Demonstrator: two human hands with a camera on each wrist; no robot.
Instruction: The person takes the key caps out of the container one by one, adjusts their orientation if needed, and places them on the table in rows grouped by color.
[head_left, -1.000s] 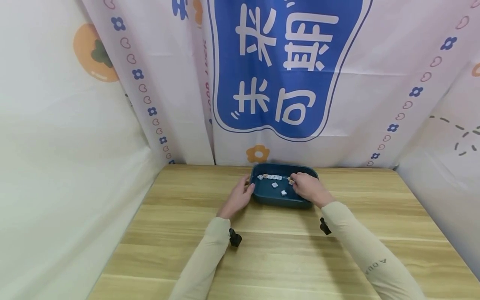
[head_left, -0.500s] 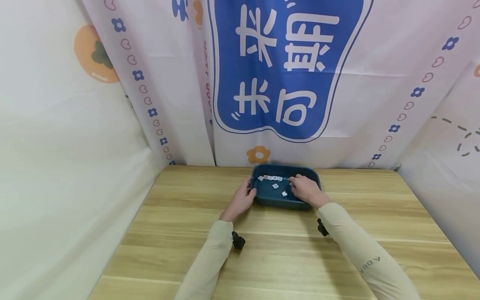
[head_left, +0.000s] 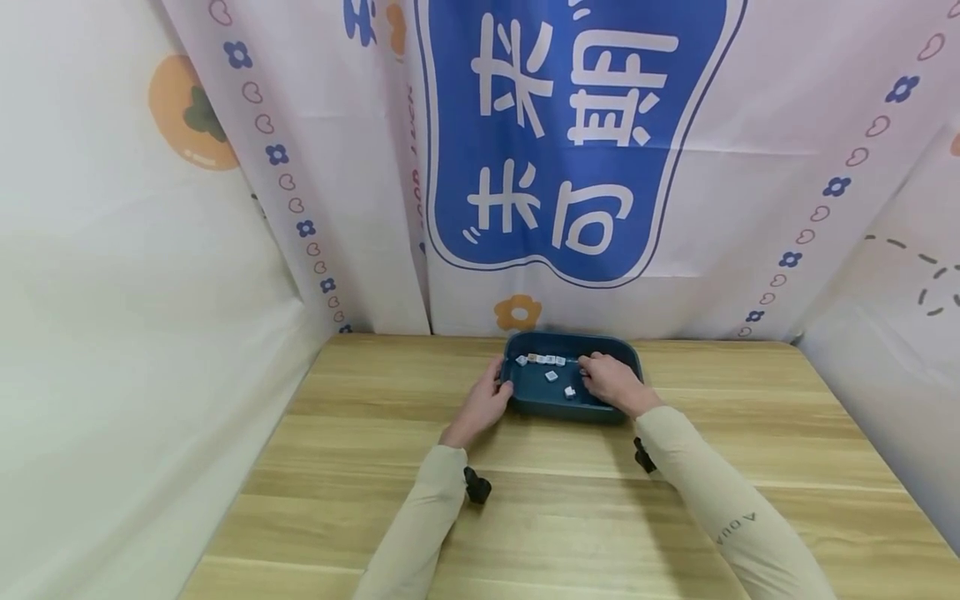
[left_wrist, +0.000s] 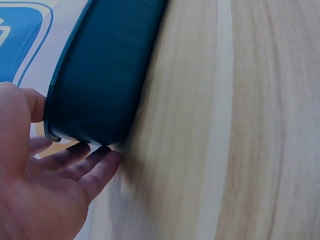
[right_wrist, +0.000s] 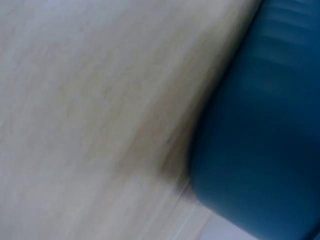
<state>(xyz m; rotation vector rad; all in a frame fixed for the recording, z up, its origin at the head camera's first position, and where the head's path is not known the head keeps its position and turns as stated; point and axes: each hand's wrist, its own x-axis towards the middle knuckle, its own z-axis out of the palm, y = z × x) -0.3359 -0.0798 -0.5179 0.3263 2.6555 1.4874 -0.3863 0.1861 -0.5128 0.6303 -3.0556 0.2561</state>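
Observation:
A dark teal rectangular tray stands at the table's back edge. My left hand holds its left end; in the left wrist view the thumb meets the rim and the fingers lie against the outer end wall. Inside, several small white cubes form a row along the back, one orange-marked cube among them. Two loose white cubes lie nearer the front. My right hand reaches into the right side with curled fingers, pinching something small at the row's right; the fingers mostly hide it.
A wooden table spreads in front of the tray. Right behind the tray hangs a printed cloth. The right wrist view shows only the tray's outer wall and blurred tabletop.
My right fingers have shifted slightly and now cover the small orange-marked cubes that showed by them a second ago. The left hand stays at the tray's end; the view has tilted slightly.

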